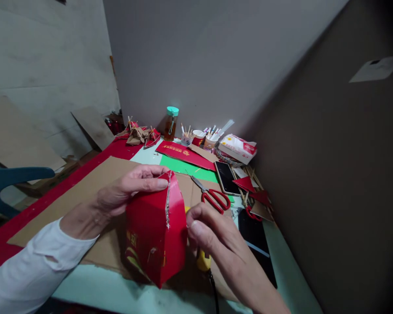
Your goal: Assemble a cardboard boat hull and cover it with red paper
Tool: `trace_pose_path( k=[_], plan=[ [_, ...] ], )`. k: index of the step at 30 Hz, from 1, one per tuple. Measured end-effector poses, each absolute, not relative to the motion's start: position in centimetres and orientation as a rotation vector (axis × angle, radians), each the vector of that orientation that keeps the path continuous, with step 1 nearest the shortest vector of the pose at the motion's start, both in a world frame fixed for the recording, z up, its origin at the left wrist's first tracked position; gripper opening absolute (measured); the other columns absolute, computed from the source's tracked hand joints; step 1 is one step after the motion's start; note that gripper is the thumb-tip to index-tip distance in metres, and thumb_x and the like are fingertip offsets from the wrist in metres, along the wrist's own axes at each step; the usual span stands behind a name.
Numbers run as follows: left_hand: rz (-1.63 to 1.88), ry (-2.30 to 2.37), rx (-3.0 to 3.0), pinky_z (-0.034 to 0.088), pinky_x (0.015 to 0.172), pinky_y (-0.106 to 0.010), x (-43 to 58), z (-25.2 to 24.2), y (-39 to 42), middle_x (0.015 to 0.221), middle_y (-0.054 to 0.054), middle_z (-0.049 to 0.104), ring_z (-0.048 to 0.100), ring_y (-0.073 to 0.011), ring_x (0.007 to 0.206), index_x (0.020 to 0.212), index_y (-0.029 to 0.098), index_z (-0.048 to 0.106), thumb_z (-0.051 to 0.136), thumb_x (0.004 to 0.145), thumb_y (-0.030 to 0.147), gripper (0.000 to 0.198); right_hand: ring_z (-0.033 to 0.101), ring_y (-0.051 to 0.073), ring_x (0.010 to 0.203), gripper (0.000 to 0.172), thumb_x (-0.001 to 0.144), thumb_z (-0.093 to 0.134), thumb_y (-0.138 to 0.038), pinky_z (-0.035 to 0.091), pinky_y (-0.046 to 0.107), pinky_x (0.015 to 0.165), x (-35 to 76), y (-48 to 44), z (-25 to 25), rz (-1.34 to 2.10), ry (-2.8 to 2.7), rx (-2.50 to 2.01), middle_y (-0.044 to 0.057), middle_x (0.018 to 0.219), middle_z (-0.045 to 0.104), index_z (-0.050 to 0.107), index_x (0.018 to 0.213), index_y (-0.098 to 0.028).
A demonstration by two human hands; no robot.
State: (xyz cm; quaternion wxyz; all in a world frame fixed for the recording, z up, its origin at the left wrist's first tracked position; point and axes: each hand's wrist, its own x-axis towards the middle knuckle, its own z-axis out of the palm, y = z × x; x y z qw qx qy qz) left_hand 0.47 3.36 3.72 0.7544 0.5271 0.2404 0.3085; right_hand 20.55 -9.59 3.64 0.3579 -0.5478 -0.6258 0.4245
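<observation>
My left hand (pixel 140 185) pinches the upper end of a folded red cardboard piece (pixel 147 231), thumb on its outer face. A ragged seam with whitish, glue-like material runs down from the top along the fold. My right hand (pixel 212 235) is closed, its fingertips at the cardboard's right edge; what they pinch is hidden. Partly covered by that hand is a yellow tool with a black cord, apparently a hot glue gun (pixel 203 261). Red-handled scissors (pixel 214 198) lie blades open just beyond my right hand.
Brown cardboard (pixel 108 174) covers much of the table. Behind are a teal-lidded bottle (pixel 171 124), cups of sticks and pens (pixel 211 140), a tissue pack (pixel 238 148) and a phone (pixel 227 177). Red cardboard scraps (pixel 244 183) lie right; small red boat-like pieces (pixel 152 137) sit back left.
</observation>
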Motion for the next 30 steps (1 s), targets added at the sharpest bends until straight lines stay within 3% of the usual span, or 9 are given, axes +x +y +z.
trace_pose_path(
  k=[3, 6, 8, 10, 13, 17, 23, 30],
  plan=[
    [0.717, 0.555, 1.233, 0.051, 0.060, -0.015, 1.3, 3.4, 3.1, 0.084, 0.000, 0.071, 0.065, -0.0125, 0.069, 0.110, 0.023, 0.077, 0.084, 0.082, 0.038, 0.033, 0.044, 0.012, 0.070, 0.035, 0.102, 0.054, -0.048, 0.033, 0.024, 0.064, 19.4, -8.7, 3.7, 1.164, -1.460, -1.248, -0.004, 0.074, 0.050, 0.052, 0.078, -0.022],
    [0.768, 0.610, 1.400, 0.054, 0.085, -0.020, 1.5, 2.7, 2.7, 0.109, -0.001, 0.075, 0.068, -0.0218, 0.109, 0.135, 0.034, 0.067, 0.080, 0.085, 0.048, 0.053, 0.040, 0.010, 0.067, 0.036, 0.102, 0.058, -0.045, 0.031, 0.023, 0.060, 18.9, -7.9, 2.5, 1.164, -1.322, -1.131, -0.005, 0.071, 0.047, 0.051, 0.076, -0.020],
    [0.748, 0.642, 1.441, 0.047, 0.110, -0.032, 1.5, 2.2, 2.3, 0.140, 0.001, 0.069, 0.052, -0.0305, 0.141, 0.141, 0.041, 0.063, 0.077, 0.085, 0.054, 0.059, 0.041, 0.010, 0.067, 0.034, 0.101, 0.060, -0.044, 0.032, 0.022, 0.059, 18.9, -7.7, 1.8, 1.178, -1.253, -1.087, -0.004, 0.072, 0.049, 0.054, 0.078, -0.020],
    [0.733, 0.672, 1.426, 0.034, 0.125, -0.041, 1.5, 1.9, 1.9, 0.156, 0.007, 0.058, 0.038, -0.0335, 0.153, 0.141, 0.045, 0.062, 0.074, 0.085, 0.055, 0.058, 0.042, 0.010, 0.067, 0.033, 0.100, 0.061, -0.046, 0.033, 0.022, 0.058, 19.0, -7.7, 1.5, 1.199, -1.195, -1.075, -0.004, 0.074, 0.051, 0.056, 0.080, -0.020],
    [0.754, 0.697, 1.421, 0.023, 0.131, -0.046, 1.7, 1.7, 1.4, 0.151, 0.008, 0.063, 0.043, -0.0339, 0.151, 0.134, 0.045, 0.069, 0.073, 0.087, 0.053, 0.048, 0.043, 0.009, 0.066, 0.031, 0.099, 0.062, -0.046, 0.032, 0.021, 0.056, 19.1, -7.8, 1.6, 1.260, -1.141, -1.060, -0.003, 0.074, 0.053, 0.058, 0.084, -0.020],
    [0.743, 0.736, 1.425, 0.025, 0.132, -0.046, 1.9, 1.5, 0.8, 0.147, 0.009, 0.066, 0.048, -0.0324, 0.149, 0.127, 0.047, 0.072, 0.073, 0.089, 0.048, 0.039, 0.042, 0.009, 0.067, 0.033, 0.100, 0.061, -0.046, 0.033, 0.021, 0.058, 19.3, -7.6, 1.7, 1.387, -1.093, -0.972, -0.003, 0.075, 0.052, 0.056, 0.081, -0.020],
    [0.768, 0.779, 1.512, 0.016, 0.134, -0.046, 1.8, 1.1, 0.4, 0.149, 0.012, 0.064, 0.043, -0.0318, 0.152, 0.125, 0.048, 0.074, 0.075, 0.087, 0.050, 0.038, 0.037, 0.008, 0.060, 0.037, 0.102, 0.059, -0.044, 0.031, 0.021, 0.055, 19.4, -7.6, 1.0, 1.343, -1.130, -0.981, -0.005, 0.066, 0.044, 0.055, 0.076, -0.019],
    [0.792, 0.831, 1.565, 0.021, 0.133, -0.045, 2.5, 2.3, -0.4, 0.137, 0.014, 0.072, 0.049, -0.0303, 0.148, 0.119, 0.051, 0.075, 0.074, 0.087, 0.053, 0.032, 0.039, 0.010, 0.062, 0.037, 0.103, 0.055, -0.047, 0.031, 0.023, 0.055, 19.0, -8.0, 1.0, 1.335, -1.144, -1.027, -0.003, 0.068, 0.045, 0.054, 0.078, -0.020]
  ],
)
